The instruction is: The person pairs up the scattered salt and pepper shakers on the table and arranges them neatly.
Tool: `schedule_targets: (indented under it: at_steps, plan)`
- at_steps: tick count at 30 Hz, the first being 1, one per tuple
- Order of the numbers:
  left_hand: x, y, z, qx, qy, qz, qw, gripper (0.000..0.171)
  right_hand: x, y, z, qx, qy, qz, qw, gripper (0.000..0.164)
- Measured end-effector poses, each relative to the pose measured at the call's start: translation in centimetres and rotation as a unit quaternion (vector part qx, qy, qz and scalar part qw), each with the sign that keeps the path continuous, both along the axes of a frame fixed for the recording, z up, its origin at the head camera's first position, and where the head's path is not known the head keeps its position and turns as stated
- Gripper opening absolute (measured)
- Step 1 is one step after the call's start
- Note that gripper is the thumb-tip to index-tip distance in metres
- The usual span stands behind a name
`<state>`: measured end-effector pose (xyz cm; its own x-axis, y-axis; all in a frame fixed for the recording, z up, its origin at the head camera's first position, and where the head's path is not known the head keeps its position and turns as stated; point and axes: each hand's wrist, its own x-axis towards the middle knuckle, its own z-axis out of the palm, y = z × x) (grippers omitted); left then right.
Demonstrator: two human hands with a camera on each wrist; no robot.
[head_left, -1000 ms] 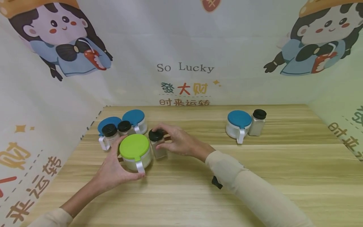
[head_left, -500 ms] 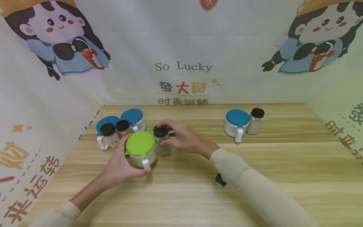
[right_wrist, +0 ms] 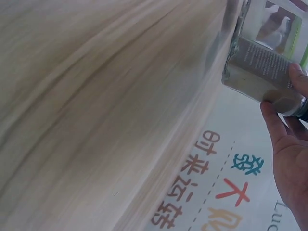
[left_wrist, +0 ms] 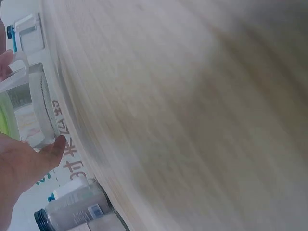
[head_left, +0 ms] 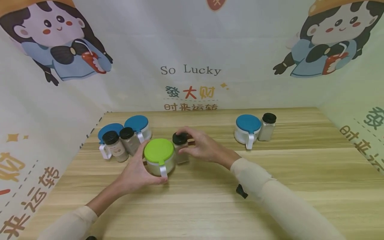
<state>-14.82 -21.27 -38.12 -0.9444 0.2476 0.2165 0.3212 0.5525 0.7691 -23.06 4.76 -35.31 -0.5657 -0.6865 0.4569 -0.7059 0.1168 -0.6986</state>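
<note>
My left hand [head_left: 135, 175] grips a clear seasoning jar with a green lid [head_left: 159, 150] and a white handle, thumb near the handle and fingers round its far left side. Just to its right, my right hand [head_left: 205, 146] holds a glass spice bottle with a black cap [head_left: 181, 154] by its upper part. Jar and bottle stand close side by side, both upright. In the left wrist view the jar [left_wrist: 36, 103] shows at the left edge, partly cut off. The right wrist view shows the bottle [right_wrist: 260, 72] with a printed label and brownish contents, fingers near its cap.
At the back left are two blue-lidded jars [head_left: 137, 123] and two black-capped bottles [head_left: 116, 148] in front of them. Another blue-lidded jar [head_left: 248, 124] stands beside a bottle [head_left: 267, 128] at the back right. A printed cloth [head_left: 192, 40] hangs behind the wooden table [head_left: 192, 206].
Both hands have moved to the right together, bringing the green-lidded jar and the spice bottle away from the left-hand group. The view has also shifted slightly.
</note>
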Motion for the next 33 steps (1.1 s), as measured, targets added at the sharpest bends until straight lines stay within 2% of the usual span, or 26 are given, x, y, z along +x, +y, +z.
schedule_targets:
  at_steps: [6,10,13,17,25,30,33]
  plan:
    - [-1.7,1.3,0.1,0.007,-0.003,-0.025,0.9997,0.122,-0.4,1.5,-0.2,0.003,-0.019,-0.028,0.999,0.05]
    - [-2.9,2.2,0.2,0.011,-0.024,-0.041,0.9988,0.118,-0.7,2.6,-0.2,0.002,-0.035,-0.044,0.998,0.05]
    - [-4.1,2.8,0.2,0.019,-0.042,-0.058,0.9973,0.118,-1.0,3.4,-0.2,0.002,-0.042,-0.055,0.998,0.05]
    - [-5.8,3.8,0.2,0.023,-0.047,-0.078,0.9956,0.12,-1.6,4.5,-0.4,-0.001,-0.05,-0.074,0.996,0.05]
    - [-8.6,6.0,0.4,0.002,-0.035,-0.074,0.9966,0.122,-2.8,6.1,-0.6,-0.025,-0.073,-0.12,0.99,0.051]
    - [-10.1,7.1,0.3,-0.008,-0.032,-0.072,0.9968,0.125,-3.2,7.0,-0.5,-0.002,-0.065,-0.172,0.983,0.05]
    - [-10.9,7.6,0.2,-0.005,-0.036,-0.072,0.9968,0.127,-3.4,7.2,-0.5,0.001,-0.071,-0.184,0.98,0.05]
